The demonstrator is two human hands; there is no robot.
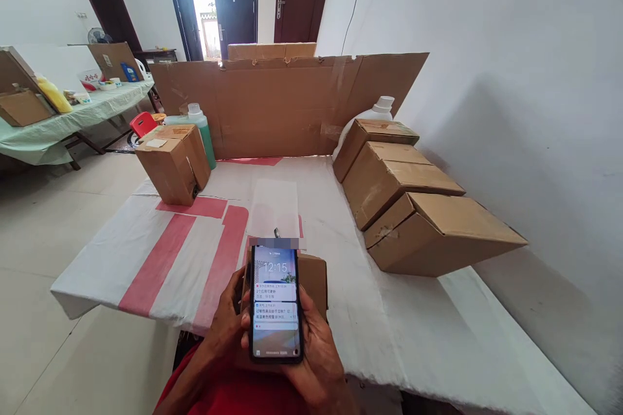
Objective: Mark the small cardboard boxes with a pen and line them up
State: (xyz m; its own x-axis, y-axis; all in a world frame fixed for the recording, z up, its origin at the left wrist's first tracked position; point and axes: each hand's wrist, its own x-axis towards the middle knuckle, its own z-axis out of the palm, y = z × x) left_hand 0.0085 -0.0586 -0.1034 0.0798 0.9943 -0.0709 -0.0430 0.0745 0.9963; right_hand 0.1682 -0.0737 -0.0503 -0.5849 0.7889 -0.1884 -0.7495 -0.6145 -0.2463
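Between both hands point(272, 343), seemingly lit phone point(275, 303).

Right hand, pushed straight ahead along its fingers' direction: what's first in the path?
Likely the small cardboard box right behind the phone. The right hand cups the phone from below, fingers pointing forward and up at the box. Depth is unclear; they may already touch.

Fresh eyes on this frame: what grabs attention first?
The lit phone, held in both hands at the near table edge: left hand, right hand. A small cardboard box sits just behind it. Next, three tilted cartons leaning in a row along the right wall, and the cardboard screen standing across the table's far end.
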